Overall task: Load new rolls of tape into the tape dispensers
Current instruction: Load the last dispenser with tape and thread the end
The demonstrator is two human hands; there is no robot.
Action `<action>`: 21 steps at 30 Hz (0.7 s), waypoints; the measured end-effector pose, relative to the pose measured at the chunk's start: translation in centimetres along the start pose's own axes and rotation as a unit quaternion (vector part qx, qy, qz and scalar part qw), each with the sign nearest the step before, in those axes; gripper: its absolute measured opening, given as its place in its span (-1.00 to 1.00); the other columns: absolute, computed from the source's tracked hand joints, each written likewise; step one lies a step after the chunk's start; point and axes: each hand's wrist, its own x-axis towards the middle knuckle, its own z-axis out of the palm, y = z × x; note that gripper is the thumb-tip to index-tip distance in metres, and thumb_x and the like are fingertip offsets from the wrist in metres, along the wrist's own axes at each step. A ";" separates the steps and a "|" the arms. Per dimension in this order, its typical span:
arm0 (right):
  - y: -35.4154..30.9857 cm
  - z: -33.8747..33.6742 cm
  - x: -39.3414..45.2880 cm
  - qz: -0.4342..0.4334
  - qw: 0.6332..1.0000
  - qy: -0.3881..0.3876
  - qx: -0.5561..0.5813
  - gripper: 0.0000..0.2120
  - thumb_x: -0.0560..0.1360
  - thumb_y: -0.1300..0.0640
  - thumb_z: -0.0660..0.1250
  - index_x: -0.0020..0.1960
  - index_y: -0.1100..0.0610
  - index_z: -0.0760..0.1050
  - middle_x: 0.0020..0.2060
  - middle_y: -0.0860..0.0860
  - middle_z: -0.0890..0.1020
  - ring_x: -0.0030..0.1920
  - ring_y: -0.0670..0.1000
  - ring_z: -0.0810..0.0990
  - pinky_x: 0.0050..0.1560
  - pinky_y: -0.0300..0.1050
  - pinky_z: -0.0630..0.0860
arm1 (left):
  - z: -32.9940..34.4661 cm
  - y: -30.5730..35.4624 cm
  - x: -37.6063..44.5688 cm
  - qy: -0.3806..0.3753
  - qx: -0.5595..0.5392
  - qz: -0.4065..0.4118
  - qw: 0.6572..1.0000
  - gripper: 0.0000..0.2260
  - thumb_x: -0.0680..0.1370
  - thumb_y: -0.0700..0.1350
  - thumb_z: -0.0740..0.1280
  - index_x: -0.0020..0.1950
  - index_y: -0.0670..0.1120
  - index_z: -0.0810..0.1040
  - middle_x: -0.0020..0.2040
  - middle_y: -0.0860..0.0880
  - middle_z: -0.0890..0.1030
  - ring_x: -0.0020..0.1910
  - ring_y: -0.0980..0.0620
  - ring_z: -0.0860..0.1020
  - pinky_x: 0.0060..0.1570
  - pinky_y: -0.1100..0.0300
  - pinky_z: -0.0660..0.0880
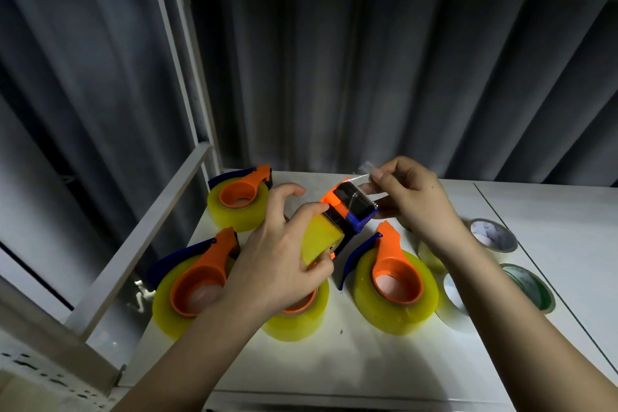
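The tape dispenser in hand (347, 211) is held above the white table (368, 361), tilted, its serrated cutter end raised toward the far right and its yellow tape roll (321, 241) toward the near left. The left hand (277, 257) grips the roll, thumb and fingers curled round it. The right hand (411, 197) pinches the clear tape end (363, 170) between thumb and forefinger, just above the cutter — the strip runs down across the dispenser's black plate. Four more loaded dispensers lie flat below: one at the far left (239, 199), one at the near left (194, 281) close to the table's left edge, one under the left wrist (297, 318), largely covered, and one at the centre right (396, 281). To the right of these, partly behind the right forearm, lie spare rolls: a clear roll with a printed core (493, 234), a green-cored roll (530, 288) and a pale roll (453, 298). The near table surface in front of the dispensers is bare white. A white rack frame (143, 227) borders the left edge; grey curtain folds (368, 77) hang behind the far edge.
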 end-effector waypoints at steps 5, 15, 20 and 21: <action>0.5 0.5 0.4 0.010 1.000 0.029 -0.008 -0.86 0.58 0.19 0.26 -0.15 0.18 0.49 -0.33 -0.01 0.68 -0.43 -0.03 0.62 -0.41 -0.18 0.57 | -0.3 0.1 0.0 -0.012 -0.002 0.023 1.000 -0.53 0.41 0.04 0.39 0.26 0.16 0.32 0.33 0.04 0.20 -0.21 0.13 0.48 -0.36 0.40 0.45; 1.1 1.1 1.0 -0.031 0.987 0.061 -0.146 -0.86 0.57 0.05 0.28 -0.14 0.07 0.48 -0.35 -0.07 0.67 -0.39 0.01 0.64 -0.25 0.01 0.61 | -0.2 0.0 0.1 -0.054 0.028 0.055 0.997 -0.63 0.50 0.02 0.30 0.28 0.24 0.35 0.38 0.04 0.12 -0.11 0.14 0.39 -0.25 0.44 0.33; 1.2 1.3 1.6 -0.061 0.975 0.061 -0.207 -0.85 0.57 0.01 0.27 -0.15 0.02 0.46 -0.33 -0.09 0.67 -0.27 -0.01 0.66 -0.14 0.12 0.61 | -0.2 0.1 0.1 -0.059 0.016 0.039 0.997 -0.62 0.52 0.02 0.28 0.33 0.21 0.37 0.36 0.09 0.10 -0.13 0.14 0.42 -0.25 0.43 0.37; 1.2 1.3 1.7 -0.071 0.971 0.061 -0.222 -0.85 0.56 -0.01 0.27 -0.15 0.00 0.45 -0.31 -0.08 0.68 -0.24 0.00 0.66 -0.13 0.13 0.60 | -0.2 0.1 0.1 -0.061 0.015 0.036 0.997 -0.62 0.52 0.02 0.28 0.33 0.21 0.37 0.36 0.10 0.09 -0.12 0.15 0.43 -0.23 0.42 0.40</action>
